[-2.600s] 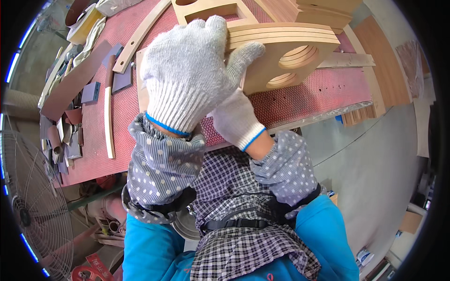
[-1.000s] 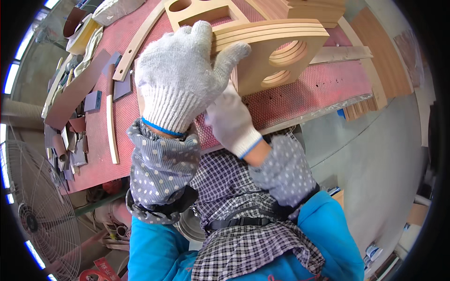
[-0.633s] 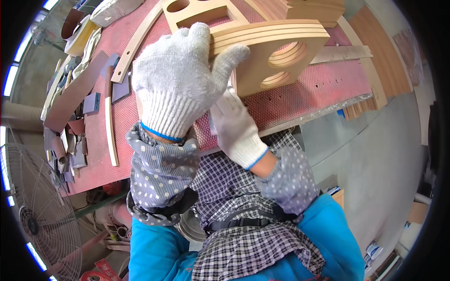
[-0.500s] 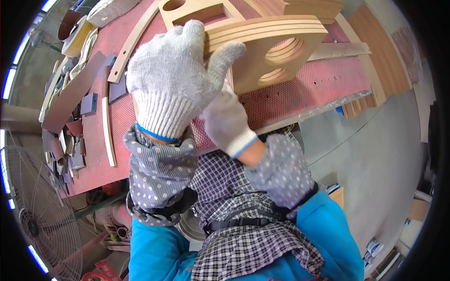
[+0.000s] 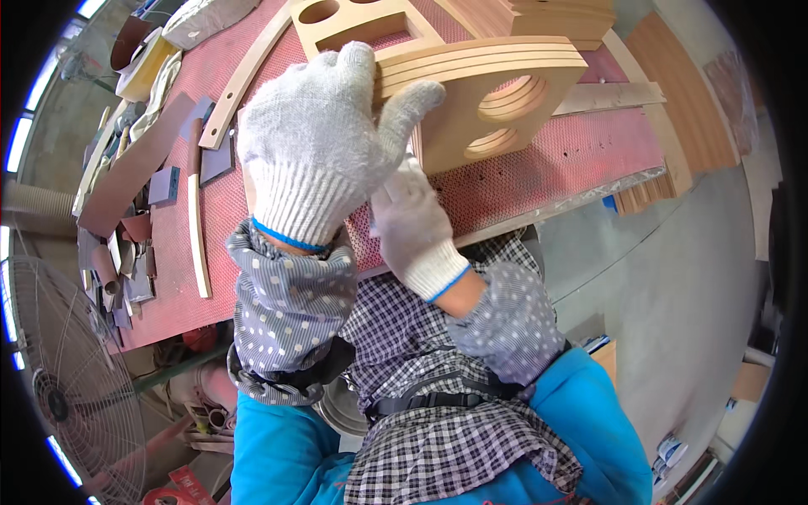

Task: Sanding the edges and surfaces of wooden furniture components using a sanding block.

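Note:
A thick layered plywood piece with round holes stands on edge on the red worktable. My left hand, in a white knit glove, is closed over its left end, the thumb lying along the near side. Just below, my right hand, in a greyed glove, has its fingers bent up against the piece's near end. My left hand covers part of those fingertips. A thin grey edge shows beside the right palm, but I cannot make out what it is.
Behind lies another plywood frame with cut-outs. A curved wooden strip, a slim strip, grey sanding blocks and a brown abrasive sheet lie left. Stacked boards stand right; a caged fan is lower left.
My right hand has moved slightly down and right along the near end of the piece. My left hand keeps its hold, and the whole view has shifted a little.

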{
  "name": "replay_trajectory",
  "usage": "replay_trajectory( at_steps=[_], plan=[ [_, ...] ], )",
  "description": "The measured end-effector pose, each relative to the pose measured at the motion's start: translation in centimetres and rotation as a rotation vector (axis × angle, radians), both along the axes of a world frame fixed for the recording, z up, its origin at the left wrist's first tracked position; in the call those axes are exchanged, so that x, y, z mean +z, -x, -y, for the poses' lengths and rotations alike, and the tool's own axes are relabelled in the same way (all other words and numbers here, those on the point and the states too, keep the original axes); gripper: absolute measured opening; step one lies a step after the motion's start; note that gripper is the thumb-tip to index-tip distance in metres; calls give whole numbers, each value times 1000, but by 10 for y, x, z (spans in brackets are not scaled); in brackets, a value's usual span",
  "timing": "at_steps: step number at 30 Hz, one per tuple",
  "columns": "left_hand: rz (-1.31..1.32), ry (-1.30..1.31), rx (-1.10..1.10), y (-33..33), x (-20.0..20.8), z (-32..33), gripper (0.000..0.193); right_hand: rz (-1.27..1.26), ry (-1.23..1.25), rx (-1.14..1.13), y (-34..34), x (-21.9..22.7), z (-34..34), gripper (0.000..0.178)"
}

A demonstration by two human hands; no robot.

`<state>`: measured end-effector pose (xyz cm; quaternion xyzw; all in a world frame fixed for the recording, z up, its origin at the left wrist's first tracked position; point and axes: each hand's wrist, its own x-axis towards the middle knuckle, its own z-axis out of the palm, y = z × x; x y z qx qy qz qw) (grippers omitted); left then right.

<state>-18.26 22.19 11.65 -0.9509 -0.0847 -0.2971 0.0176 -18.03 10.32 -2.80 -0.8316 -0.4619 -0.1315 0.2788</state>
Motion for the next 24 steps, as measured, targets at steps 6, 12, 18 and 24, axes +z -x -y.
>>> replay_trajectory(
  at_steps=[6, 12, 18, 24],
  plan=[
    [30, 23, -19, 1, 1, -3, 55, -64, 144, 42, -22, 13, -15, 36],
    [13, -5, -15, -1, 2, 2, 54, 12, 78, 45, -11, -1, 7, 28],
    [20, 5, -17, 0, 4, 1, 54, -258, 344, 186, -20, 22, 9, 40],
    [18, 18, 17, 3, 4, 1, 55, -251, 269, 227, -24, 28, 0, 20]
  ],
)
